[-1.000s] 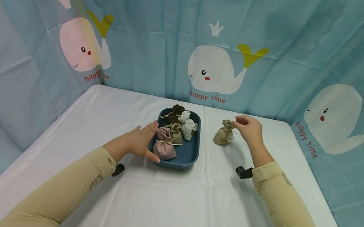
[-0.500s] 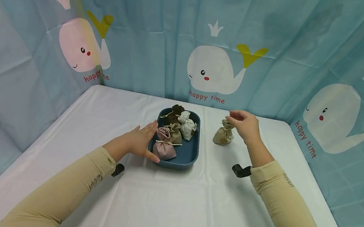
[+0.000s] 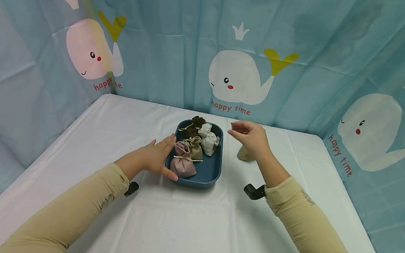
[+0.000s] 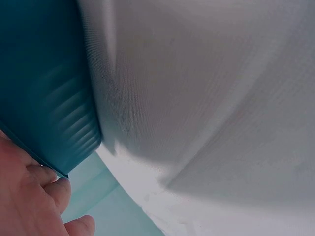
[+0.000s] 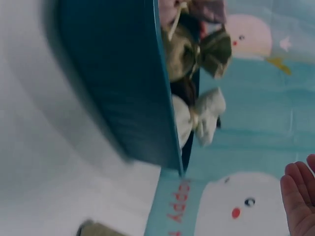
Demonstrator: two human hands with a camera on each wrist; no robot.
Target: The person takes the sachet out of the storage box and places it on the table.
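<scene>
My left hand (image 3: 150, 157) lies along the left side of a blue plastic bin (image 3: 208, 175), fingers stretched out against its rim and thumb at the near corner. In the bin sit a pink drawstring pouch (image 3: 183, 168), an olive one (image 3: 195, 152), a dark brown one (image 3: 192, 131) and a white one (image 3: 209, 144). My right hand (image 3: 251, 138) hovers right of the bin, holding nothing, its fingers loosely bent. Beneath it a tan drawstring pouch (image 3: 244, 154) stands on the table, its top hidden by the hand. The right wrist view shows the white pouch (image 5: 183, 120) above the bin's rim.
A white cloth covers the table (image 3: 178, 230). Blue curtains (image 3: 165, 57) printed with whales hang close behind it and at both sides. A black wrist mount (image 3: 254, 192) sticks out below the right wrist.
My right hand has let go of the tan pouch's neck and moved left over it towards the bin. The pouch stays where it was. My left hand has not moved.
</scene>
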